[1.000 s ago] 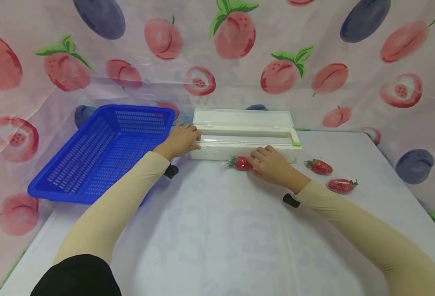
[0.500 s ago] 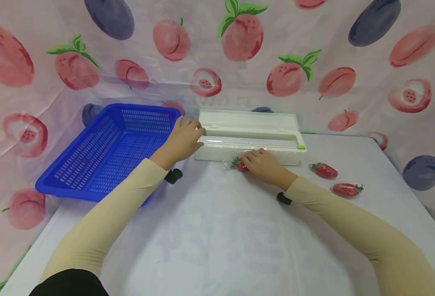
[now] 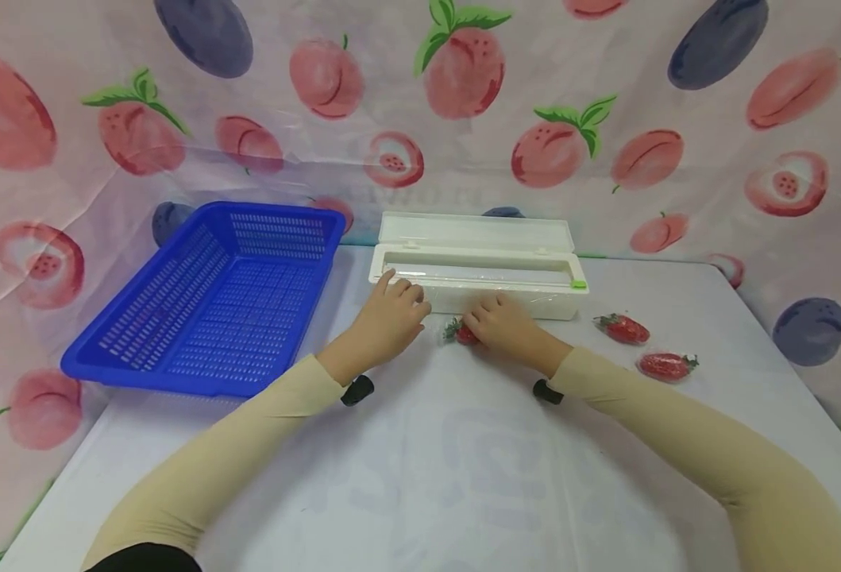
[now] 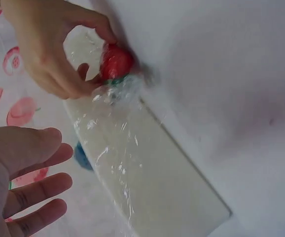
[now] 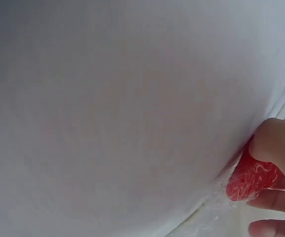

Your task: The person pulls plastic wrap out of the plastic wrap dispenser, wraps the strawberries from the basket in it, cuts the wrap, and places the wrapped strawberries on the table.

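Note:
My right hand pinches a red strawberry between thumb and fingers, low against the front of a white cling film dispenser. Clear film clings around the fruit and runs over the dispenser's front face. Green leaves show at the strawberry's left end. My left hand hovers by the dispenser's front left corner, its fingers loosely spread and holding nothing. A gap lies between it and the strawberry. The dispenser's lid stands raised at the back.
A blue plastic basket stands at the left of the white-covered table. Two film-wrapped strawberries, an upper one and a lower one, lie right of the dispenser. Behind hangs a fruit-printed cloth.
My left hand has come away from the dispenser's left end, moving right and nearer to me. The right hand has shifted slightly left, covering more of the strawberry.

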Tool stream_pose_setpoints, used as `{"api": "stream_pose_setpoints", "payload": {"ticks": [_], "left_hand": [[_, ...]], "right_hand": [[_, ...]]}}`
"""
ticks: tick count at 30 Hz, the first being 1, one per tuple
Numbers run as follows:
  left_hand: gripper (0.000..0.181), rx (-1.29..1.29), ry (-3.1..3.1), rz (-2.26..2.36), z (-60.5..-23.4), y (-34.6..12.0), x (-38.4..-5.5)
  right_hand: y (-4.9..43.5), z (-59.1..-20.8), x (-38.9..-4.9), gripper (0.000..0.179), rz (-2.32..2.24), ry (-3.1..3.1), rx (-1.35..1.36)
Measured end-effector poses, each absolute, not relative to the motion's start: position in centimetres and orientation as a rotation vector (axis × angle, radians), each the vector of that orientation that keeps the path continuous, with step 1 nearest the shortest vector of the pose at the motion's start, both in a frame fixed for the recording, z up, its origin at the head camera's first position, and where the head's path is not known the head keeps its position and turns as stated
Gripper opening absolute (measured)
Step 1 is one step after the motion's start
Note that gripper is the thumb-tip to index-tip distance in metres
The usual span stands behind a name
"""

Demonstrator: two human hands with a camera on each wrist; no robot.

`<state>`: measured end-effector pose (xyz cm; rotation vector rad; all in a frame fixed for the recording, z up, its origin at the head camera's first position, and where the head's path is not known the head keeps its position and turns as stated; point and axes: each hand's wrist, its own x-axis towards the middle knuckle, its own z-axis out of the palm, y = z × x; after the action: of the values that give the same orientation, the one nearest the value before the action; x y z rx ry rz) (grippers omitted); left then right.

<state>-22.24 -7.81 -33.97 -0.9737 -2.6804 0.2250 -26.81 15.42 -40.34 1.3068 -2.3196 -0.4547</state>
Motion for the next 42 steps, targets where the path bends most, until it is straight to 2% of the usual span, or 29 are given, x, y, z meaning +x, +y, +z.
{"api": "stream_pose_setpoints", "payload": {"ticks": [11,18,23,33,42], "left_hand": [[0.029,-1.130,-2.686,0.191,-37.2,-6.5,-20.1],[0.018,-1.257,-2.647,0.164,-38.3,-7.2,-19.5],[0.018,-1.300,-2.680,0.110,-38.5,-7.9,-18.9],[0.033,-1.351,-2.586,0.181,-38.2,-5.5,-17.1],[0.025,-1.339,-2.581,0.209,-39.3,-4.7,-17.0]], "right_hand": [[15.5,-39.3,-22.2,0.037,-0.284,-2.665,1.276],[15.5,-39.2,-19.8,0.038,-0.205,-2.703,1.251],[15.5,-39.0,-18.3,0.039,-0.151,-2.725,1.275],[15.9,-38.5,-16.6,0.040,-0.065,-2.761,1.344],[16.3,-38.8,-16.0,0.038,-0.034,-2.719,1.337]]}}
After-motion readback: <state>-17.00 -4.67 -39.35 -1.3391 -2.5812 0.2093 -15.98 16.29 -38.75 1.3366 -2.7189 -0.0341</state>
